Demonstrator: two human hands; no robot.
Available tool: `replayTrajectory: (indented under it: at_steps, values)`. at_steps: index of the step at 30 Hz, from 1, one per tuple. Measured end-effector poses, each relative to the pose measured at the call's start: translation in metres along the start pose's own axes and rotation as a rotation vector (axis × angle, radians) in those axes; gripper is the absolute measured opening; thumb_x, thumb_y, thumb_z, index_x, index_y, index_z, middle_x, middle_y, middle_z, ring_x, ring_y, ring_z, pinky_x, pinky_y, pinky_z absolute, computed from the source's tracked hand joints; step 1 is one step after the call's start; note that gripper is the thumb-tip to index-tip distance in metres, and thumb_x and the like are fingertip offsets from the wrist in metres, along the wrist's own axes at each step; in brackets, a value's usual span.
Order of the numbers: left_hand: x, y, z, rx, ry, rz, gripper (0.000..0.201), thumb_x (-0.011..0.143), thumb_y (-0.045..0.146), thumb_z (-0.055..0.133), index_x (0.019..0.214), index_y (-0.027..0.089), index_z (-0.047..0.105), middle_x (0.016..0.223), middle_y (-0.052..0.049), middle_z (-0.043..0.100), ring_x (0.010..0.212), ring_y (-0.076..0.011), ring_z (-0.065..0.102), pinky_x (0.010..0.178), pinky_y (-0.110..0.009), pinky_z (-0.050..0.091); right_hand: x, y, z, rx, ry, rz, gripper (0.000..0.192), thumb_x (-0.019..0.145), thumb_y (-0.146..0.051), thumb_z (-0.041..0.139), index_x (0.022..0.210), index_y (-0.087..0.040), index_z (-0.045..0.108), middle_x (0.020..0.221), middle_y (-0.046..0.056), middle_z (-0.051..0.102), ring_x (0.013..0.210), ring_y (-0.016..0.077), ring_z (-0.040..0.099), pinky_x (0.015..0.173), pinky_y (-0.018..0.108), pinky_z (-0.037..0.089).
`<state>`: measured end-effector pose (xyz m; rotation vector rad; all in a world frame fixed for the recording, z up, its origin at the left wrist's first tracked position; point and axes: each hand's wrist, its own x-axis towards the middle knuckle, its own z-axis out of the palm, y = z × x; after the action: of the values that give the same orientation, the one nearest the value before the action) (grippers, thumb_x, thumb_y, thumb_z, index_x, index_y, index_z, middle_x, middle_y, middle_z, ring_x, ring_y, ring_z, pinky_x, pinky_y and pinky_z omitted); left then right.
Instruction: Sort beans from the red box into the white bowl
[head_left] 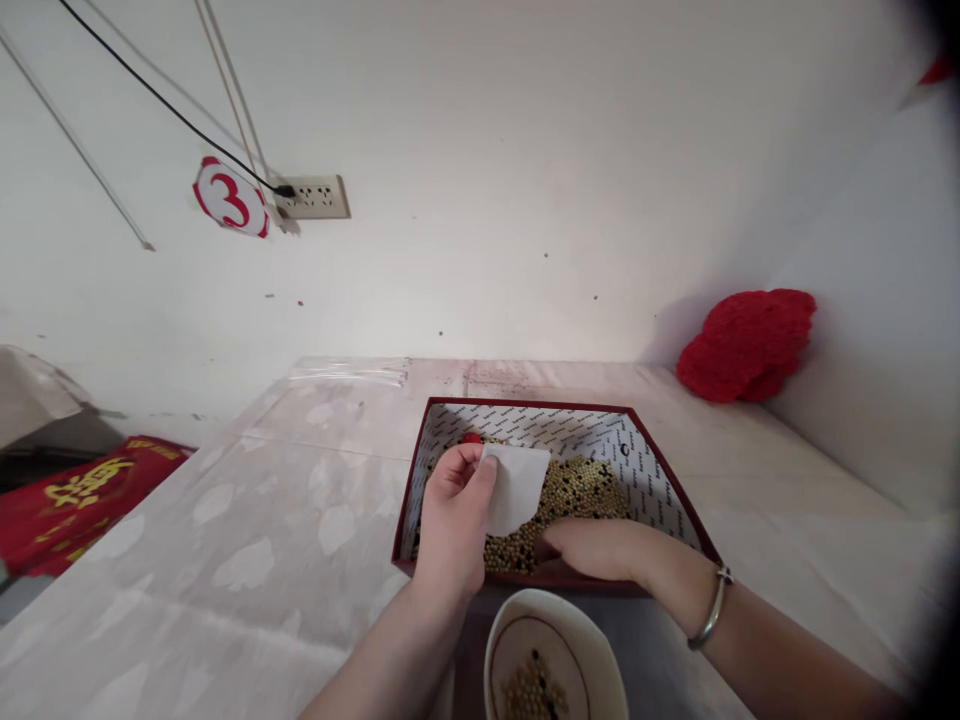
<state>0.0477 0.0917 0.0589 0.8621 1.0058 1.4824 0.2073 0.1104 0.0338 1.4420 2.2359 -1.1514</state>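
Head view has my left hand (454, 520) pinching a white card (516, 487) by its left edge, tilted over the beans (577, 490) heaped in the red-rimmed box (660, 465). My right hand (592, 548) lies flat just inside the box's near wall, fingers together on the beans, gripping nothing I can see. A bowl (555, 650) sits near, just beside that wall. Open tabletop (247, 520) spreads left; a red cushion (746, 345) rests far right by the wall.

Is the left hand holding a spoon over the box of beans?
No, the left hand pinches a small white paper piece above the beans in the box; no spoon is visible.
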Motion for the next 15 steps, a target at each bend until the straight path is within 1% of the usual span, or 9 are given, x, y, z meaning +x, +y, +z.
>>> replayTrajectory:
  at_steps: [3, 5, 7, 10, 13, 15]
  values:
    - [-0.0002, 0.0002, 0.0000, 0.003, -0.001, -0.002, 0.017, 0.075, 0.032, 0.065, 0.078, 0.017, 0.057, 0.069, 0.003, 0.057, 0.056, -0.0065, 0.044, 0.054, -0.017, 0.039, -0.0011, -0.0016, -0.0030, -0.051, -0.037, -0.023, 0.022, 0.077, -0.033, 0.057, 0.084, -0.016, 0.069, 0.081, 0.005, 0.070, 0.070, 0.0199, 0.061, 0.061, 0.032, 0.044]
    - [0.0001, 0.0001, -0.0003, 0.001, -0.003, -0.002, 0.017, 0.075, 0.032, 0.064, 0.078, 0.017, 0.057, 0.069, 0.004, 0.057, 0.057, -0.0064, 0.045, 0.055, -0.016, 0.039, 0.0006, -0.0002, -0.0017, -0.071, -0.044, -0.001, 0.020, 0.080, -0.033, 0.058, 0.086, -0.016, 0.066, 0.082, 0.003, 0.068, 0.070, 0.0172, 0.061, 0.063, 0.032, 0.046]
    - [0.0005, 0.0002, -0.0004, 0.000, -0.006, -0.005, 0.017, 0.075, 0.032, 0.064, 0.078, 0.018, 0.057, 0.069, 0.004, 0.057, 0.057, -0.0063, 0.045, 0.055, -0.016, 0.039, 0.0034, 0.0020, 0.0010, -0.088, -0.045, 0.038, 0.022, 0.084, -0.036, 0.056, 0.087, -0.015, 0.063, 0.083, 0.002, 0.066, 0.072, 0.0153, 0.061, 0.066, 0.033, 0.049]
    - [0.0007, 0.0005, -0.0001, 0.001, -0.011, -0.013, 0.017, 0.075, 0.032, 0.065, 0.079, 0.017, 0.057, 0.070, 0.003, 0.057, 0.057, -0.0063, 0.045, 0.055, -0.017, 0.039, 0.0060, 0.0034, 0.0041, -0.111, -0.043, 0.086, 0.025, 0.087, -0.038, 0.053, 0.087, -0.014, 0.062, 0.085, 0.002, 0.065, 0.075, 0.0151, 0.062, 0.069, 0.035, 0.051]
    - [0.0002, 0.0004, 0.0000, 0.001, -0.006, -0.015, 0.018, 0.075, 0.033, 0.065, 0.079, 0.017, 0.057, 0.070, 0.003, 0.057, 0.057, -0.0063, 0.046, 0.055, -0.017, 0.039, 0.0034, 0.0006, 0.0038, -0.123, -0.025, 0.086, 0.023, 0.086, -0.036, 0.054, 0.088, -0.015, 0.062, 0.087, 0.002, 0.065, 0.077, 0.0155, 0.062, 0.072, 0.036, 0.051]
    - [0.0000, 0.0000, -0.0002, 0.000, -0.001, -0.015, 0.019, 0.075, 0.034, 0.065, 0.080, 0.018, 0.057, 0.070, 0.003, 0.057, 0.056, -0.0063, 0.046, 0.055, -0.017, 0.039, 0.0003, -0.0020, 0.0031, -0.111, -0.008, 0.077, 0.023, 0.086, -0.036, 0.056, 0.086, -0.014, 0.062, 0.083, 0.001, 0.064, 0.074, 0.0146, 0.062, 0.069, 0.034, 0.051]
